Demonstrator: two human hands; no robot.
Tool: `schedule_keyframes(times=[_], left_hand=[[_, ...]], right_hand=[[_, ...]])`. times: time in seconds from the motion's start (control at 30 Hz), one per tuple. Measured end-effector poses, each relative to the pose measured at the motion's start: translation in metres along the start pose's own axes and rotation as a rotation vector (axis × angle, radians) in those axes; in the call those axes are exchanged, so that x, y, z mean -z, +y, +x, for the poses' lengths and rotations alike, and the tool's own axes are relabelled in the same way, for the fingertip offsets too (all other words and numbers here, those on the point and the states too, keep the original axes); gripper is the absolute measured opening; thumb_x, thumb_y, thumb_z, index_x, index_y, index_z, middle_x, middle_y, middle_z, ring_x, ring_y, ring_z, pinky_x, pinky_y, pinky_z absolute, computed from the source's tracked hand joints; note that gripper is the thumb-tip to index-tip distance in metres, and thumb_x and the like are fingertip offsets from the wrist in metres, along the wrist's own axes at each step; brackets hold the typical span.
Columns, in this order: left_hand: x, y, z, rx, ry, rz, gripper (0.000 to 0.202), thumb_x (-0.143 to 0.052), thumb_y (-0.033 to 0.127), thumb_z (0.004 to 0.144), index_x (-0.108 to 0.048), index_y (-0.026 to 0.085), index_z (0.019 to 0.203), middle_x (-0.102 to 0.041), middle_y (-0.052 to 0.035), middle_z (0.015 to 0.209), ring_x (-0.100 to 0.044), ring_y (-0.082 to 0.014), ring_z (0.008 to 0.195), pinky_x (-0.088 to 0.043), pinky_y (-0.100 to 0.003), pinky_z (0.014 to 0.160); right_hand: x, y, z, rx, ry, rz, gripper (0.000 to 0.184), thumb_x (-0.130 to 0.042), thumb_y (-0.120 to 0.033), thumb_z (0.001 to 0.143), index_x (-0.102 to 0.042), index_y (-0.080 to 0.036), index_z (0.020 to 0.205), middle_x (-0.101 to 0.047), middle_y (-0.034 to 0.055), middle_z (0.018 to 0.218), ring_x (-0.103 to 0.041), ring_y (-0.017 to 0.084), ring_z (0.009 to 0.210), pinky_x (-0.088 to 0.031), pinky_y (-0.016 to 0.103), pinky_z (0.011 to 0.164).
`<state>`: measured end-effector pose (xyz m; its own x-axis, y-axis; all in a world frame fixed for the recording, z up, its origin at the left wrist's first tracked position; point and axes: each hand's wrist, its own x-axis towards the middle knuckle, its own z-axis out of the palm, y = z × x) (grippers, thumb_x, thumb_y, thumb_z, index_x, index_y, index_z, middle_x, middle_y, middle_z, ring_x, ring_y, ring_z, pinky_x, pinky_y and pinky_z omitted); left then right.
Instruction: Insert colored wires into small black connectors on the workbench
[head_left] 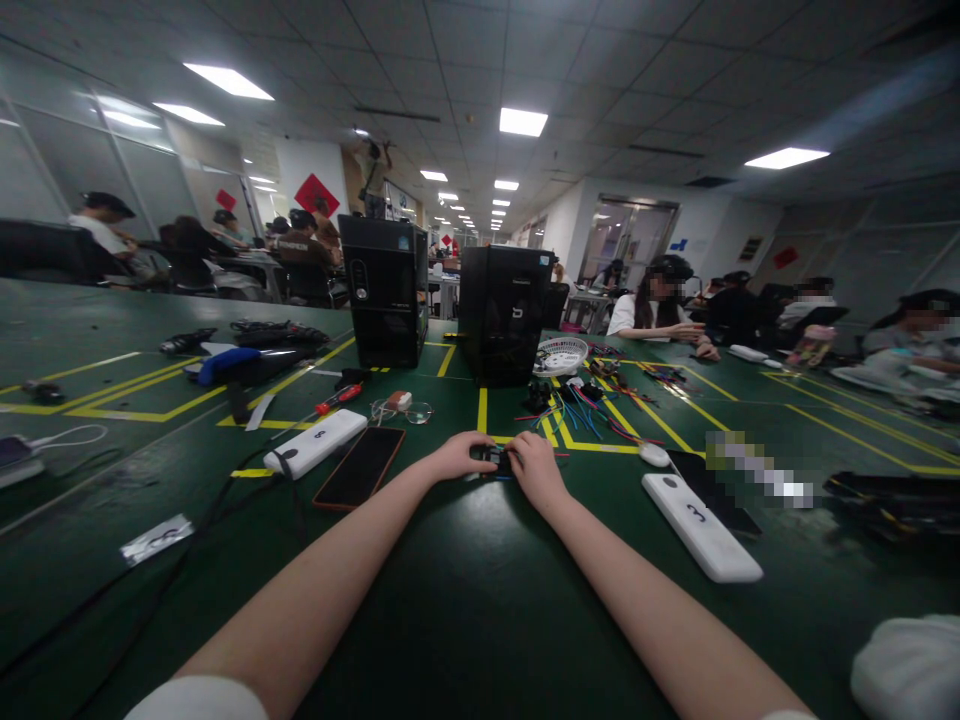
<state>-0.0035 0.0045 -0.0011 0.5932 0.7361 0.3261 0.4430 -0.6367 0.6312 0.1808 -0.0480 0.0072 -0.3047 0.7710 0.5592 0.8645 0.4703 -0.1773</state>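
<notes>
Small dark part (493, 461) on the counter (465, 610), middle of scene, between both hands. Left hand (463, 455): grip mostly closed, thumb and fingers about the part's left end. Right hand (536, 468): fingers bent, tips touching the part's right end; can't tell if that grip is pinched or just resting. Part's detail too small and covered to read.

Left of hands: dark phone (360, 467) with orange-brown edge, lying flat; just beyond its left side, white power bank (319, 443) marked 8. Eyeglasses (421, 412) a bit farther, near a red screwdriver (337, 397). Silvery label (157, 540) near left, black cable running close by.

Far side: left black tower (381, 300) and right black tower (506, 315), both upright, apart. White basket (564, 355) right of them, loose colored wires (581, 412) on the near side of it.

Right: white power bank marked 3 (701, 528), a flat dark slab (716, 495) just beside it. Co-worker (652, 305) seated far right at the counter.
</notes>
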Motion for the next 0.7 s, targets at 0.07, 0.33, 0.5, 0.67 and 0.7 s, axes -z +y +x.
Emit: schedule_keyframes(times=[0.07, 0.33, 0.5, 0.67, 0.7], left_hand=[[0.0, 0.002, 0.0, 0.018, -0.001, 0.003, 0.042, -0.071, 0.034, 0.065, -0.064, 0.015, 0.102, -0.063, -0.0086, 0.105, -0.057, -0.0229, 0.098, -0.042, -0.033, 0.09], [-0.001, -0.002, 0.001, 0.043, -0.017, 0.009, 0.043, -0.07, 0.035, 0.065, -0.064, 0.015, 0.103, -0.063, -0.0083, 0.105, -0.057, -0.023, 0.097, -0.042, -0.033, 0.089], [-0.001, -0.001, 0.001, 0.051, -0.021, 0.004, 0.044, -0.07, 0.035, 0.066, -0.063, 0.015, 0.104, -0.063, -0.0086, 0.105, -0.057, -0.0234, 0.097, -0.042, -0.033, 0.089], [0.001, 0.001, 0.001, 0.051, -0.024, 0.009, 0.043, -0.07, 0.038, 0.066, -0.064, 0.016, 0.103, -0.063, -0.0079, 0.105, -0.057, -0.0237, 0.097, -0.041, -0.034, 0.089], [0.001, 0.002, 0.0, 0.047, -0.026, 0.013, 0.043, -0.069, 0.038, 0.066, -0.064, 0.016, 0.103, -0.063, -0.0079, 0.105, -0.057, -0.0237, 0.097, -0.042, -0.034, 0.089]], right_hand=[[-0.002, 0.0, 0.0, -0.013, 0.008, 0.016, 0.012, -0.048, -0.011, 0.081, -0.057, -0.018, 0.083, -0.056, 0.0045, 0.085, -0.048, 0.018, 0.085, -0.034, 0.031, 0.074], [-0.007, 0.001, 0.0, -0.042, 0.005, 0.035, 0.014, -0.043, -0.01, 0.083, -0.055, -0.017, 0.084, -0.056, 0.0052, 0.086, -0.048, 0.018, 0.084, -0.034, 0.03, 0.074], [-0.011, 0.003, 0.0, -0.051, 0.002, 0.036, 0.014, -0.042, -0.01, 0.084, -0.055, -0.017, 0.084, -0.056, 0.0057, 0.088, -0.048, 0.019, 0.082, -0.035, 0.031, 0.074], [-0.012, 0.004, 0.001, -0.103, -0.005, 0.073, 0.016, -0.039, -0.011, 0.085, -0.054, -0.017, 0.087, -0.058, 0.0064, 0.088, -0.05, 0.018, 0.079, -0.036, 0.029, 0.071], [-0.011, 0.004, 0.002, -0.122, -0.002, 0.083, 0.017, -0.039, -0.011, 0.085, -0.054, -0.017, 0.088, -0.059, 0.0062, 0.087, -0.051, 0.018, 0.078, -0.036, 0.029, 0.071]])
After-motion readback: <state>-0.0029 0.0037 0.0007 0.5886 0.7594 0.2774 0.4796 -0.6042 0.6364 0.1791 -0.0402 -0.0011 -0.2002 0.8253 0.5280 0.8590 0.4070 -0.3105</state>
